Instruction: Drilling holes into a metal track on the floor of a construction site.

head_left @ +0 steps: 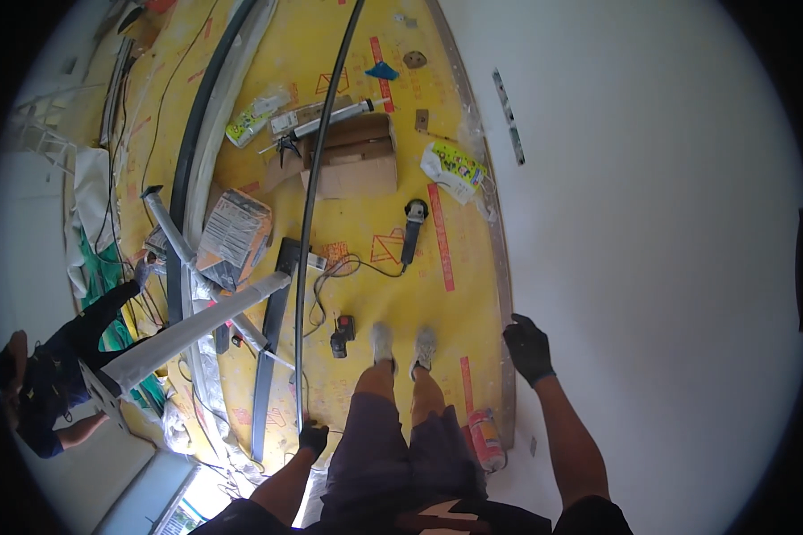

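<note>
Yellow floor covering [401, 294] with open cardboard box [352, 160], caulking gun [326, 120], angle grinder [412, 227], cordless drill [342, 335], printed sack [234, 234]; another person [53, 374] at left.

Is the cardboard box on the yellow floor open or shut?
Open. The cardboard box has its flaps spread apart, showing the inside. Whether anything is in it cannot be told.

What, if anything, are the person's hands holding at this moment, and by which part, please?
The black-gloved left hand grips the long thin black pipe at its lower end. The black-gloved right hand holds nothing; it rests against the white wall.
</note>
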The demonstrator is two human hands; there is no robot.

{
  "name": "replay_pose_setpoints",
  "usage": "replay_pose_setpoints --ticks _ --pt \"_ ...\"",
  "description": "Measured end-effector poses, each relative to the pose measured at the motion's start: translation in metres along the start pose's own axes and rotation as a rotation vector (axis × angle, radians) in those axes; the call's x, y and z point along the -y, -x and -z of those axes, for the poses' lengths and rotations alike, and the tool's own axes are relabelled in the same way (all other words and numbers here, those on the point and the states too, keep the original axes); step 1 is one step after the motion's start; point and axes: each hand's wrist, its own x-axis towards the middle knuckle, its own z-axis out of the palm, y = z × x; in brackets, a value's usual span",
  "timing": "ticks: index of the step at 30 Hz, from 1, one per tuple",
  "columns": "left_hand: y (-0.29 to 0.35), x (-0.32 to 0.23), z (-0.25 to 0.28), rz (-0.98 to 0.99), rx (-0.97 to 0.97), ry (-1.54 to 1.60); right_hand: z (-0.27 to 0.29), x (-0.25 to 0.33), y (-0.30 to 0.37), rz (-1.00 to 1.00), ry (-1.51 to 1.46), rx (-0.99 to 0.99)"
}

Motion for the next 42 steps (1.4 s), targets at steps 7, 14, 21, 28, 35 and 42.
replay_pose_setpoints --ticks 7,14,21,28,35,42 --pt "-0.071 -0.033 0.018 -0.233 0.44 -0.225 0.073 0.032 -0.056 -0.004 0.21 -0.018" --pt "-0.185 -0.354 0.232 -0.105 0.106 1.001 0.052 0.006 -0.062 -0.903 -0.272 0.401" --pt "-0.239 -0.538 0.418 -0.543 -0.233 0.711 0.054 0.086 -0.218 -0.739 -0.016 0.661" --pt "-0.254 -0.585 0.438 -0.583 -0.635 -0.06 0.107 0.11 -0.576 -0.241 0.514 0.583" --pt "-0.162 -0.586 0.422 -0.132 -0.078 -0.523 0.186 0.474 -0.899 0.284 -0.012 0.057" --pt "-0.231 -0.639 0.449 0.071 -0.053 -0.251 0.194 0.642 -0.983 0.417 -0.213 0.251"
